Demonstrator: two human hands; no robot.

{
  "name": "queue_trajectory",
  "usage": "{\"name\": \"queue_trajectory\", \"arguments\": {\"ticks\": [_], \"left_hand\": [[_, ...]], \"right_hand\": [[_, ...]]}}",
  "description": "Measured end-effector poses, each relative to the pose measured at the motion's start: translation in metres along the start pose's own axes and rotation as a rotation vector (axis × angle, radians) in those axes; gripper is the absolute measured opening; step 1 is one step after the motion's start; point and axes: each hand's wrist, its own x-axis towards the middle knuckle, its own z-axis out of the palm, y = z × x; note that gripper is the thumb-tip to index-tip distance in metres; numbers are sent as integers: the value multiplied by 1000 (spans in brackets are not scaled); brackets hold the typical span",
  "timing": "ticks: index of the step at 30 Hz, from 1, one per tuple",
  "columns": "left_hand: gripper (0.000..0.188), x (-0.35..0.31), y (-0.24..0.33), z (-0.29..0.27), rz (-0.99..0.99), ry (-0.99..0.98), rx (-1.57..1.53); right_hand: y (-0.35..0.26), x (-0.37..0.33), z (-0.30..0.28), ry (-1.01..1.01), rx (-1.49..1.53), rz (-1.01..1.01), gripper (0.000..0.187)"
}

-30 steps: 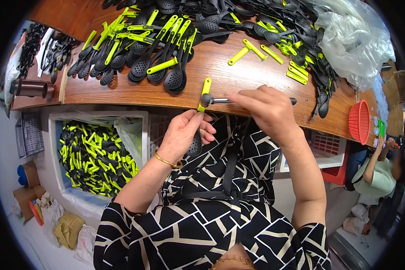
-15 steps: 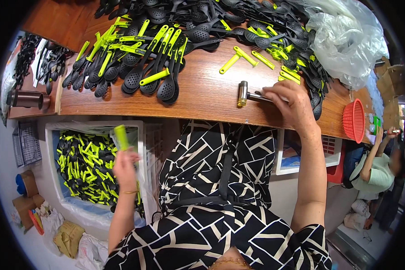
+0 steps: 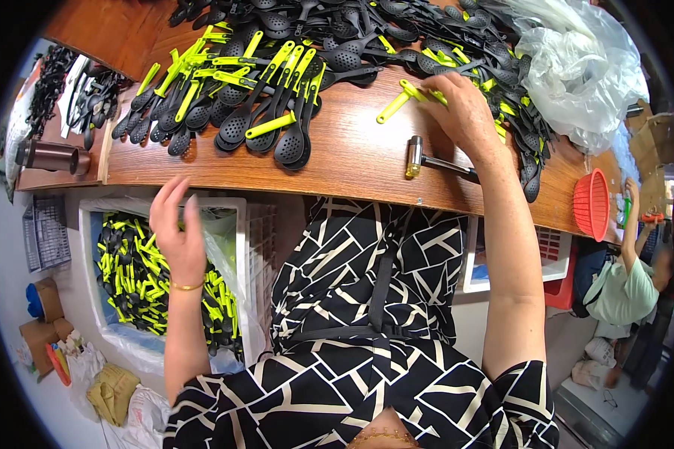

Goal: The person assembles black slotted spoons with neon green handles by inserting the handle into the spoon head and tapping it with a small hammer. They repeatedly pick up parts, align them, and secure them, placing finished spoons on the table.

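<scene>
Reaching over table edge: right hand

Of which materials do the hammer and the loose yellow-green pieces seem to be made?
Hammer head: probably polished metal, judging by its bright reflections; the yellowish, translucent-looking tip may be plastic. Loose yellow-green pieces: likely moulded plastic, smooth and uniformly coloured.

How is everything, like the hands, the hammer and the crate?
Left hand: open, holding nothing
Right hand: fingers bent beside loose green handles; grip unclear
Hammer: lying on the table, not held
White crate: open on top, filled with green-and-black utensils
Black slotted spoons: piled up, some green-handled
Plastic bag: crumpled
</scene>
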Motion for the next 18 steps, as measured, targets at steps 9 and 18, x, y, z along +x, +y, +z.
{"name": "queue_trajectory", "arguments": {"ticks": [9, 18], "left_hand": [[27, 96, 59, 63, 330, -260, 80], [20, 103, 61, 73, 318, -295, 78]], "right_hand": [[4, 2, -18, -218, -113, 28, 20], [4, -21, -16, -114, 108, 68, 18]]}}
